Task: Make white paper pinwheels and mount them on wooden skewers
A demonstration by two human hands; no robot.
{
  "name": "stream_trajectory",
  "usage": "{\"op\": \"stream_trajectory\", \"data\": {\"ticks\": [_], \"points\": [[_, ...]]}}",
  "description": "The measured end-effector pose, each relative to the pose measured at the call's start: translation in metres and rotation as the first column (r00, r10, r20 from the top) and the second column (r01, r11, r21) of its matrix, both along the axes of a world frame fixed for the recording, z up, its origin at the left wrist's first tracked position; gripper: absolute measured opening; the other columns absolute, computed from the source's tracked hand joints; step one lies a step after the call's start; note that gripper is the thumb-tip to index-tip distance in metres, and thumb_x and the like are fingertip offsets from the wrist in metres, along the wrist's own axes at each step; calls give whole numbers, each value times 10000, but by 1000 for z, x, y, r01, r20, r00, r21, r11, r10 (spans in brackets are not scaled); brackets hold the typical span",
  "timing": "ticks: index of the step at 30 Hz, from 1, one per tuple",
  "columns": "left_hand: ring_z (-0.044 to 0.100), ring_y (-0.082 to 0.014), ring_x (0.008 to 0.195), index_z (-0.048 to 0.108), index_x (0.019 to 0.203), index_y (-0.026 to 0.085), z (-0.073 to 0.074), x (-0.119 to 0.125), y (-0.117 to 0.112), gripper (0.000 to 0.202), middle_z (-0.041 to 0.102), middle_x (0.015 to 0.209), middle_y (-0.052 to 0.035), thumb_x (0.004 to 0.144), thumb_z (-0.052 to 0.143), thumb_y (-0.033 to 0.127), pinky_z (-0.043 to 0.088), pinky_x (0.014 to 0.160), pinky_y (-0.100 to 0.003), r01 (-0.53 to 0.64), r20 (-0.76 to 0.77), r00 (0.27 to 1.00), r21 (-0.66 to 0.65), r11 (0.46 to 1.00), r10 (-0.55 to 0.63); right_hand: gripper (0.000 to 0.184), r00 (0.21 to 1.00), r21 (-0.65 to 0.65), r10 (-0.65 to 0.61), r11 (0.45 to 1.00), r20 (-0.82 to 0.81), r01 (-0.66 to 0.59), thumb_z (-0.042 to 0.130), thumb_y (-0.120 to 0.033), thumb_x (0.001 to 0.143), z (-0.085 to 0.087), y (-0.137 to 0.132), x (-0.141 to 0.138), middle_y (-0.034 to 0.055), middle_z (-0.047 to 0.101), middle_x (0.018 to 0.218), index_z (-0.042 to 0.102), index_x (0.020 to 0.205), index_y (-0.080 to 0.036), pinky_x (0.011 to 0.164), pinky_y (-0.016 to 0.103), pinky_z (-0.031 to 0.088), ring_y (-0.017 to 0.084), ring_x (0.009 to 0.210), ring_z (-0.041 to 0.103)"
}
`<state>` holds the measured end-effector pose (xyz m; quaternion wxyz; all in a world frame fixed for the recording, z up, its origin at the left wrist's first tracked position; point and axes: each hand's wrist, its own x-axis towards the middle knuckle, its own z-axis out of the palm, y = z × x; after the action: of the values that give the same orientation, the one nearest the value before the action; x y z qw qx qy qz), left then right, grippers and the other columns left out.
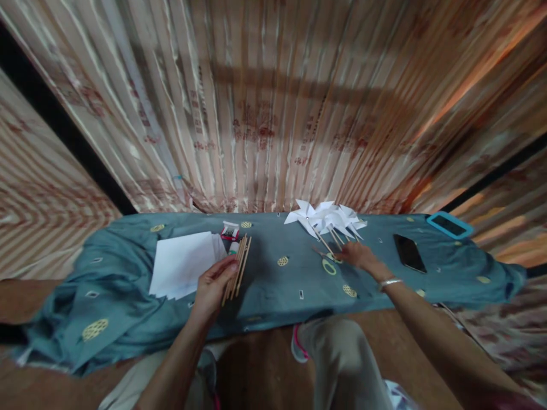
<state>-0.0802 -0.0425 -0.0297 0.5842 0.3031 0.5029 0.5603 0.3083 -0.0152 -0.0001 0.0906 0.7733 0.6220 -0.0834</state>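
Observation:
My left hand [216, 279] is closed at the glue stick [233, 248], whose white and green end shows beyond the fingers. Thin wooden sticks [241, 265] lie side by side against its fingertips. A stack of white paper [182, 265] is just left of this hand. My right hand [358, 255], a bracelet on its wrist, has its fingers drawn together over the lower stick ends of several white paper pinwheels [327, 217]. Scissors [329, 266] with pale green handles lie right at those fingertips. What the right fingers pinch is hidden.
A small red-and-white box [229, 230] lies behind the glue stick. At the right are a black phone [409, 253] and a blue-framed device [450, 225]. A teal patterned cloth [277, 296] covers the narrow table; a striped curtain [265, 114] hangs behind it.

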Motion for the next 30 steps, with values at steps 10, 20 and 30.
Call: {"op": "stream_trajectory", "data": {"ticks": [10,20,30], "points": [[681,-239,910,766,941,147,-7,-57,6,479,764,982,-110,575,800,454,519,869,-375,-189,-230,944,213,959,237,238,880,232,411,904,-240,-359,504,-217,925,-13,-13,-145,73,774,955,726,1009,-202,760,266,487,224,902,718],[471,-334,1311,754,1029,227,-45,-101,5,307,662,1265,-95,731,683,239,388,1092,-538,274,-889,375,377,885,263,340,678,651,579,734,-453,-192,524,-184,894,-87,-5,-241,137,638,1301,636,1214,-185,1063,452,452,263,1226,584],[540,-295,1289,725,1110,217,-49,-98,0,317,670,1280,-107,873,516,192,366,1091,-552,434,-988,127,139,890,92,276,672,605,594,751,-443,-264,518,-188,899,-93,4,-232,134,678,1225,662,1133,-166,1029,439,484,260,1135,632]]}}
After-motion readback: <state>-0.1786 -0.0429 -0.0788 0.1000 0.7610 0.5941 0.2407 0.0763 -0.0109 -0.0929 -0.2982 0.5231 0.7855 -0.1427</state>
